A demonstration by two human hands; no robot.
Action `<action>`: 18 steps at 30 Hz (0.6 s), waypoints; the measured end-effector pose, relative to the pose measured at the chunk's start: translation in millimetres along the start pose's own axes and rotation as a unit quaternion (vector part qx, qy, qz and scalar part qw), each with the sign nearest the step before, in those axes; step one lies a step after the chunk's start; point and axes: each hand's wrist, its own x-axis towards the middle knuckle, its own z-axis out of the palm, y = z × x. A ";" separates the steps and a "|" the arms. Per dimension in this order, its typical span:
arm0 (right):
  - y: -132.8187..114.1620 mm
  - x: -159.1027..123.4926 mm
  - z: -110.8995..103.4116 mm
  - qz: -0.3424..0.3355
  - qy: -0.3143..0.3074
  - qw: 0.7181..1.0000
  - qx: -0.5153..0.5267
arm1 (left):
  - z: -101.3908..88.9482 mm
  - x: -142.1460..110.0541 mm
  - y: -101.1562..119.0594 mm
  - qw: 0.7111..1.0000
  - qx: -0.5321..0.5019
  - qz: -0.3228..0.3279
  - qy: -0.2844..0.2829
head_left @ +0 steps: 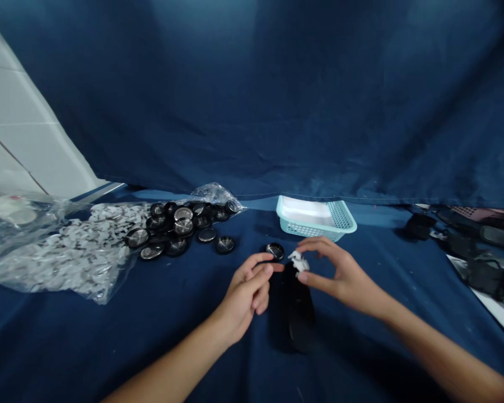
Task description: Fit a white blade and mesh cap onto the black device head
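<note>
My right hand [340, 274] pinches a small white plastic piece [299, 263] between thumb and fingers. To its left, my left hand [246, 294] has the index finger stretched out and the other fingers loosely bent; I see nothing in it. Just beyond the left fingertips lies a round black-rimmed disc [275, 251] with a shiny inside. A long black object [298, 313] lies on the blue cloth below the white piece; its kind is hard to make out in the dark.
Several similar black discs [183, 226] are heaped at left, beside a clear bag [67, 263] of white plastic pieces. A turquoise basket [315, 228] stands behind my hands, against a blue curtain [252, 101]. Black items [487, 274] lie at far right.
</note>
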 end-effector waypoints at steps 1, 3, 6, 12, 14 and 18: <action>8.7 5.1 -7.6 0.013 -0.035 0.999 -0.003 | -3.5 3.3 0.9 0.999 0.034 0.019 0.015; 24.4 15.0 -21.1 0.010 -0.129 0.992 -0.011 | -10.4 9.3 1.4 0.994 0.099 0.037 0.028; 36.2 27.2 -32.2 -0.011 -0.251 0.968 -0.003 | -17.3 14.7 -0.3 0.986 0.163 0.031 0.023; 33.3 39.2 -30.3 0.024 -0.315 0.948 0.027 | -17.9 14.2 -3.0 0.978 0.205 0.029 -0.005; 33.7 40.9 -29.8 0.059 -0.333 0.940 0.054 | -17.9 13.9 -3.5 0.976 0.217 0.030 -0.006; 34.2 42.6 -30.8 0.124 -0.334 0.929 0.099 | -19.6 15.2 -5.4 0.973 0.229 0.031 -0.010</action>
